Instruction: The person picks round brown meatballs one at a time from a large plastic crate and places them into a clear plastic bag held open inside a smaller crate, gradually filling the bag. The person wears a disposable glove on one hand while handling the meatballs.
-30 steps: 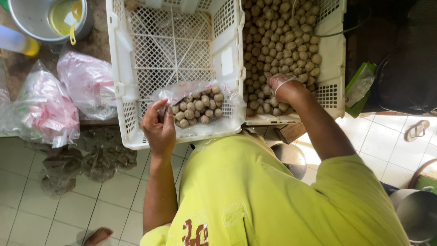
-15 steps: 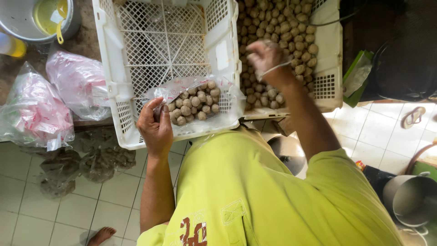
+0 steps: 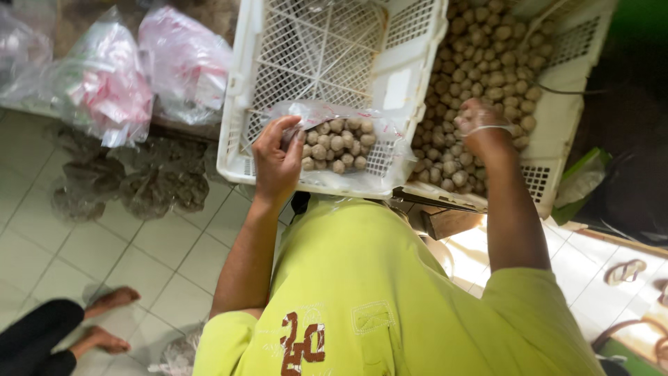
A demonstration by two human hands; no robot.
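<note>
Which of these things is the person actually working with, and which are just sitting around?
In use:
left hand holding the clear bag of brown balls
right hand in the crate of brown balls

Lying about:
empty white crate
pink-and-clear bags
another person's bare feet

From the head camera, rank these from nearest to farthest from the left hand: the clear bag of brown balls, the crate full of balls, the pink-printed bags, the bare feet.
From the left hand:
1. Clear bag of brown balls, gripped at its edge.
2. Crate full of balls, to the right.
3. Pink-printed bags, upper left.
4. Bare feet, lower left on the tiles.
</note>
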